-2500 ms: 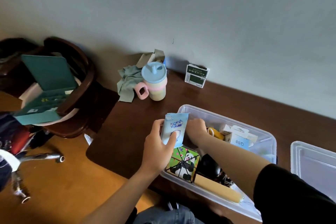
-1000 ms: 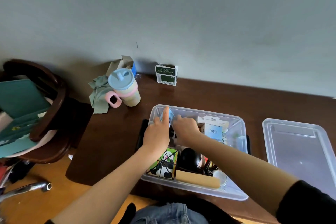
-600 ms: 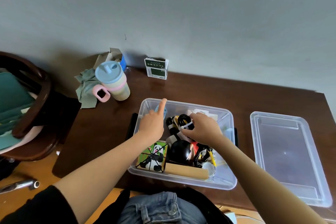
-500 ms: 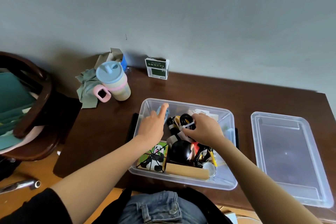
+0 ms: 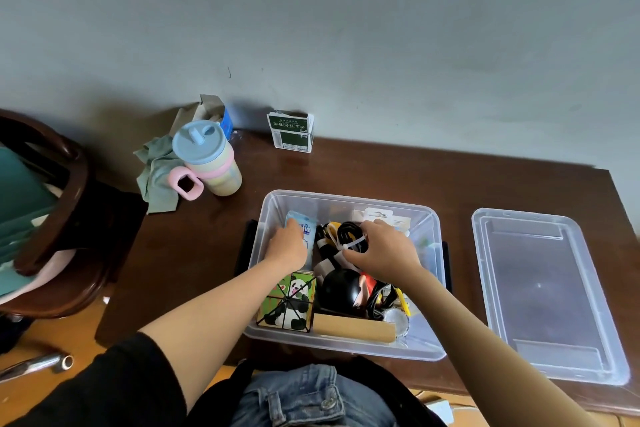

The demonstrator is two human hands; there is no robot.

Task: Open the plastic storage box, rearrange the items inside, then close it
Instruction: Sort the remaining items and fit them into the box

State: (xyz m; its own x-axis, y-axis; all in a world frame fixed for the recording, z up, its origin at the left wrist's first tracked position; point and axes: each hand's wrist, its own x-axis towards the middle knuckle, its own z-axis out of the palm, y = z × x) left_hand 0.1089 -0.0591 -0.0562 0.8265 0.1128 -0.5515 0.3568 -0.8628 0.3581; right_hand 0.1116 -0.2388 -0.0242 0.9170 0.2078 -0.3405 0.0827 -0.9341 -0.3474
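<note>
The clear plastic storage box [image 5: 349, 199] stands open on the dark wooden table, its lid [image 5: 543, 295] lying flat to the right. My left hand [image 5: 287, 246] rests on a light blue packet [image 5: 306, 229] standing against the box's left wall; how its fingers lie is hidden. My right hand [image 5: 384, 253] pinches a black cable bundle [image 5: 349, 236] tied with a white zip tie in the box's middle. A panda-print box [image 5: 289, 302], a black round object [image 5: 341, 289] and a tan cardboard piece [image 5: 353, 328] fill the near part.
A pastel cup [image 5: 207, 158] with a blue lid and pink handle stands at the table's back left beside a green cloth [image 5: 156, 173]. A green-and-white carton [image 5: 291, 132] leans at the wall. A dark wooden chair [image 5: 52, 218] stands left of the table.
My left hand has pushed the blue packet down against the box's left wall. My right hand has moved from the left side to the cable bundle and gripped it.
</note>
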